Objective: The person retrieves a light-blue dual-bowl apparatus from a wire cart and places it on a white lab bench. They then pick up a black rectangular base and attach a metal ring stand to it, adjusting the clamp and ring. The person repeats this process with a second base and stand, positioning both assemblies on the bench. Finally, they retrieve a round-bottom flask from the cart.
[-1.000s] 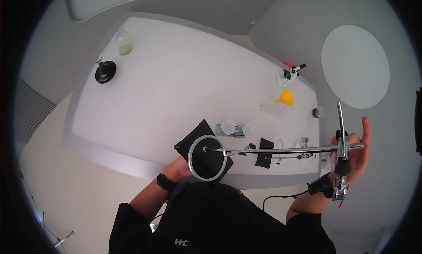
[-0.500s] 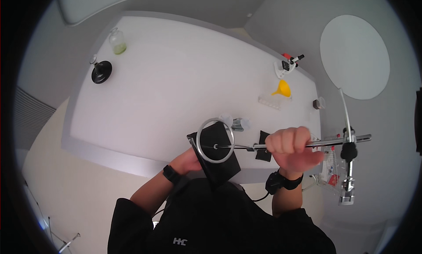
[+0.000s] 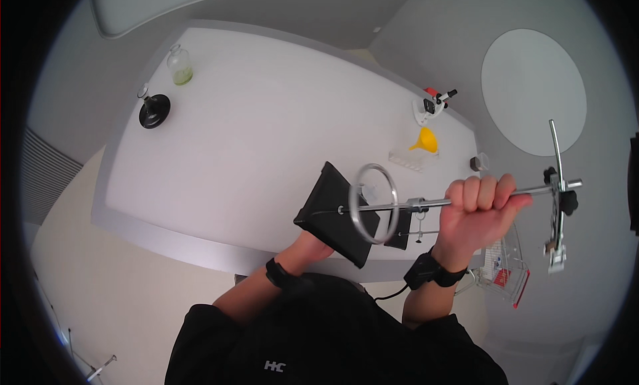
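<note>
A retort stand lies tilted in the air in front of me, its metal rod (image 3: 432, 203) running left to right. My right hand (image 3: 474, 212) is wrapped round the rod. At the left end is the black base plate (image 3: 326, 218), and my left hand (image 3: 309, 247) holds it from its near side, the fingers hidden behind the plate. A metal support ring (image 3: 356, 218) sits on the rod close to the base. Beyond my right hand, a clamp (image 3: 558, 232) with black knobs is fixed near the rod's other end.
A second black-based stand (image 3: 399, 228) lies behind. On the white table (image 3: 266, 118) are a yellow funnel (image 3: 426, 140), a clear rack (image 3: 405, 161), a microscope (image 3: 429, 110), a glass bottle (image 3: 180, 66) and a black-based flask-like vessel (image 3: 154, 110). A wire cart (image 3: 507, 272) stands right.
The stand has moved to the right and turned, its base plate now tilted more upright. Both hands moved with it, and the clamp end swung up and away.
</note>
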`<state>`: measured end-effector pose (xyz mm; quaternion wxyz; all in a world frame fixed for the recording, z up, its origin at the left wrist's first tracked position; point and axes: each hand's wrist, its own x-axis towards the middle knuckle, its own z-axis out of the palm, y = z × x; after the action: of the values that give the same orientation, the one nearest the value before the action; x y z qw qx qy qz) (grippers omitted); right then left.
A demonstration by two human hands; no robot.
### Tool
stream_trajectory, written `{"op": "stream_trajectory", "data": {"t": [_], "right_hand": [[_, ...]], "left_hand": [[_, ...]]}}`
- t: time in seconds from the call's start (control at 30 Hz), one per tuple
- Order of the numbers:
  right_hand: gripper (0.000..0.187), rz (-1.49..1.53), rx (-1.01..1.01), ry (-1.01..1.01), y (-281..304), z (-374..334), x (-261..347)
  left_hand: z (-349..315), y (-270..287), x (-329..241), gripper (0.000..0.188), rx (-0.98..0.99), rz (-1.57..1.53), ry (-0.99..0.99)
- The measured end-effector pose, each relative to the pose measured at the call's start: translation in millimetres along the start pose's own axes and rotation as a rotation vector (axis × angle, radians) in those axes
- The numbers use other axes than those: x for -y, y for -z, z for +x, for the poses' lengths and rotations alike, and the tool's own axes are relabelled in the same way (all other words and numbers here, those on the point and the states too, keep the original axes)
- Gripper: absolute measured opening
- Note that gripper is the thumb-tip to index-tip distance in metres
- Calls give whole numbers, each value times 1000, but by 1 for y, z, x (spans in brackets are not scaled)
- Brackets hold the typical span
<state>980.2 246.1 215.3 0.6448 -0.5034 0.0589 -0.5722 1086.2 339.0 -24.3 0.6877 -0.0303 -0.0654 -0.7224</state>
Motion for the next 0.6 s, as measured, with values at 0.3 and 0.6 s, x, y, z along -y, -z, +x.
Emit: {"op": "stream_trajectory", "data": {"t": [0.3,0.6], "right_hand": [[52,175,-215,-13,19,55,11],[55,373,-194,-59,55,81,28]], "left_hand": [[8,-3,10,55,-155,821,-455],[58,-35,10,66,-110,753,-865]]}}
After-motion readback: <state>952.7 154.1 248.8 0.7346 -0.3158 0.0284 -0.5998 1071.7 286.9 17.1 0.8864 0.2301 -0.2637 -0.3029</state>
